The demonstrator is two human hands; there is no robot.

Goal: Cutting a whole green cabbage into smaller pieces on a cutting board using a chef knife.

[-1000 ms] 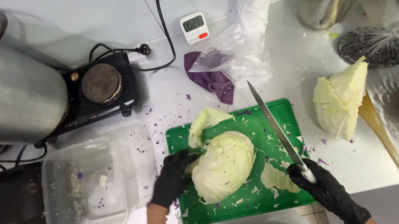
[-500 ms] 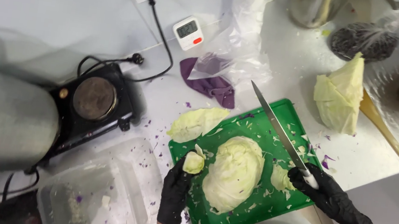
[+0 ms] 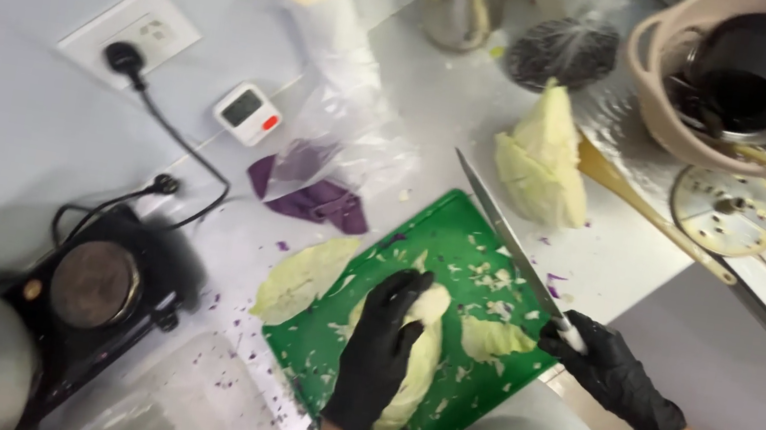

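Cabbage lay under my left hand, a pale green piece resting near the middle of the green cutting board. My gloved fingers were curled down over its top and pressed against it, so the hand covered most of its left side while the lower end showed past my wrist. My right hand, also in a black glove, was closed tight around the handle of a long kitchen knife at the board's right edge. The blade ran up and to the left from my fist, above the far part of the board and apart from the cabbage; I could not tell whether its tip touched anything. Shreds and small scraps were scattered over the board, and a loose leaf lay on it between my two hands. Another loose leaf hung over the board's left edge onto the counter. Beyond the board stood a larger cabbage wedge, well apart from my hands, with a wooden spatula just beside it. Scraps of purple cabbage lay near a clear plastic bag, and a small black hotplate sat off to my left.
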